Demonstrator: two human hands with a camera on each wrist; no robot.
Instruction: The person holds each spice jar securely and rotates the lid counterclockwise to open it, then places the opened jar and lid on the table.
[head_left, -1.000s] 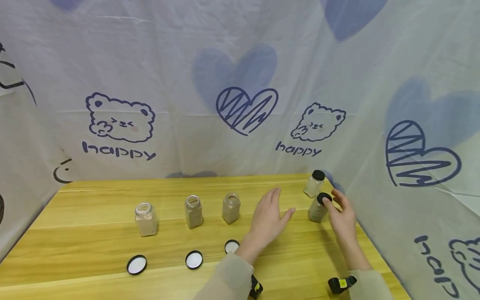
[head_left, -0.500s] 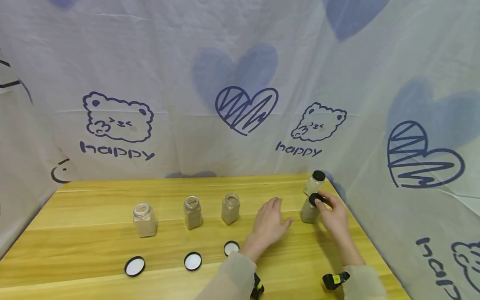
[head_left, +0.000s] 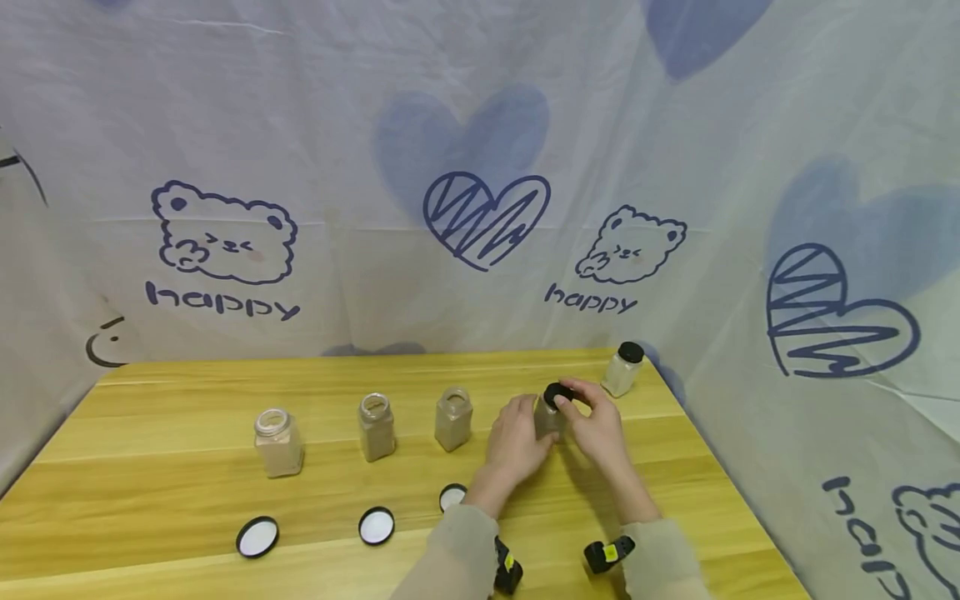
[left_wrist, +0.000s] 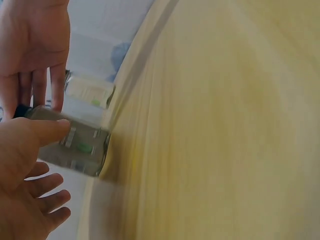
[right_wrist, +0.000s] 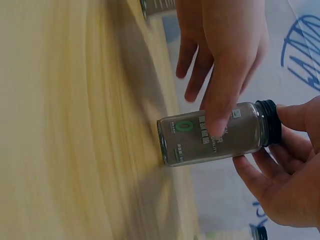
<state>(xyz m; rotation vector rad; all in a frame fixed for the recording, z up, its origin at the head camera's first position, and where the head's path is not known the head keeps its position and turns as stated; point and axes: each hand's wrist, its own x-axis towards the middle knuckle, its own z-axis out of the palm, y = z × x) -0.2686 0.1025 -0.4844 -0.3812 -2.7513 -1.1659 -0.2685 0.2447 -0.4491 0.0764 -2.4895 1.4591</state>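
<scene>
Thumb and fingers of my right hand (head_left: 600, 425) pinch the black lid (right_wrist: 270, 122) of a closed spice jar (head_left: 550, 423) from above. Greyish-brown powder fills the clear glass, which has white print and a green mark. The jar stands roughly upright, its base right at the tabletop. My left hand (head_left: 513, 446) is at the jar's left side. Its thumb lies across the printed face in the right wrist view, while the other fingers are loosely spread beside the glass. Another black-capped jar (head_left: 621, 375) of paler powder stands at the back right corner.
Three uncapped jars of powder, a left one (head_left: 279, 454), a middle one (head_left: 377, 435) and a right one (head_left: 453, 423), stand in a row on the wooden table (head_left: 172, 442). Three lids lie nearer, white insides up: left lid (head_left: 257, 537), middle lid (head_left: 377, 526), right lid (head_left: 452, 497).
My right hand has brought the capped jar leftward from beside the back corner jar to my left hand. The left hand's thumb now overlaps the jar.
</scene>
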